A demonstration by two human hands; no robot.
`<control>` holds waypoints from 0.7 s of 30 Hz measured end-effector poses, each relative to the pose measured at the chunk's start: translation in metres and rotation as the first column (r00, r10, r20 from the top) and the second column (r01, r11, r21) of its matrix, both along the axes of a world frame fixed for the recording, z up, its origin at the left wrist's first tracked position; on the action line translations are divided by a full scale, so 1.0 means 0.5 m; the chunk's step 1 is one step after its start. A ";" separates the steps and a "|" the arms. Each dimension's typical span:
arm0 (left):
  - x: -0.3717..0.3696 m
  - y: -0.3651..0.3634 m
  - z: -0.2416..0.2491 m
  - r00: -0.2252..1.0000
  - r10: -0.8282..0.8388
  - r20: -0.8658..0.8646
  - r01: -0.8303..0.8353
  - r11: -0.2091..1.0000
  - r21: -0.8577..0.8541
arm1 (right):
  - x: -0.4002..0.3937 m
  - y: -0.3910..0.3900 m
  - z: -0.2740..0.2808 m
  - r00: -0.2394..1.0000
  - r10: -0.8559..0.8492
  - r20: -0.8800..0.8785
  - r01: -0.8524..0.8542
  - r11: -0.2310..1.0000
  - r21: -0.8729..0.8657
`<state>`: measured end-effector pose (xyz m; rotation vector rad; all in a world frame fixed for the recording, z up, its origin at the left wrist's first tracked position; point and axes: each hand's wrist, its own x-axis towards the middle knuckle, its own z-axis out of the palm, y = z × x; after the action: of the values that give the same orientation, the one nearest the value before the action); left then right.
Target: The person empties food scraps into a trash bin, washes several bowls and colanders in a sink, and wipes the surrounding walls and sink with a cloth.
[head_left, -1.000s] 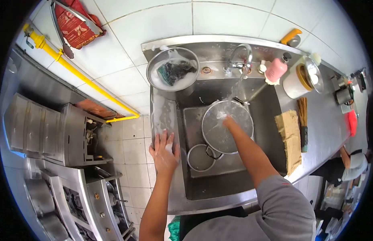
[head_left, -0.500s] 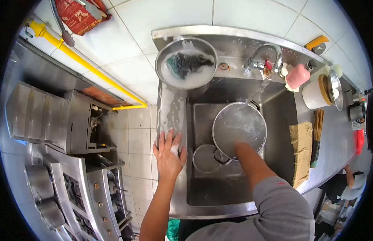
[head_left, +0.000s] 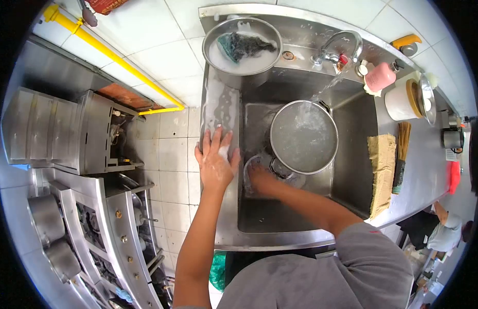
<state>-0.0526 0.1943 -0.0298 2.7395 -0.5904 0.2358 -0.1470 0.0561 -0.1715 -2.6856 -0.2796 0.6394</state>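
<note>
My left hand (head_left: 216,162) lies flat with fingers spread on the wet, soapy left ledge (head_left: 221,110) of the steel sink. Inside the sink, my right hand (head_left: 259,177) reaches down over a small round metal piece (head_left: 247,175), perhaps a lid or drain cover; its fingertips are hard to make out. Just right of it stands a large metal pot (head_left: 303,136) with side handles, full of cloudy water. The faucet (head_left: 347,44) runs water into the pot's far side. A metal basin (head_left: 242,64) holds suds and a dark green scouring pad (head_left: 244,46) at the back left corner.
On the right counter lie flattened cardboard (head_left: 381,175) and a stick brush (head_left: 402,154). Behind them stand a pink soap bottle (head_left: 380,77) and a white tub (head_left: 399,103). A stove (head_left: 107,226) is at left. Another person (head_left: 445,229) is at far right.
My right hand has come out of the pot and moved left and down to the small round metal piece. My left hand stays on the ledge. The view has tilted slightly.
</note>
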 end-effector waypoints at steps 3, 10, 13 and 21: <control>0.004 0.004 -0.006 1.000 -0.001 0.007 0.001 1.000 -0.003 | 0.016 -0.006 -0.320 0.869 -0.307 0.388 0.320 0.947 0.033; 0.001 0.008 -0.004 1.000 0.004 0.018 -0.003 0.999 -0.038 | -0.013 0.007 -0.135 0.896 0.359 -0.261 -0.397 0.911 -0.109; 0.001 0.013 -0.008 0.998 -0.027 0.048 0.030 0.998 -0.059 | -0.079 -0.001 -0.048 0.898 0.440 -0.019 -0.440 0.896 -0.064; -0.003 0.014 -0.016 0.998 -0.015 0.055 0.017 0.999 -0.051 | -0.064 -0.178 0.287 0.840 -0.070 0.539 -0.175 0.904 0.390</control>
<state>-0.0542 0.2014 -0.0380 2.6850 -0.6117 0.3179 -0.1788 -0.0326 -0.0278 -2.3659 -0.5717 -0.1894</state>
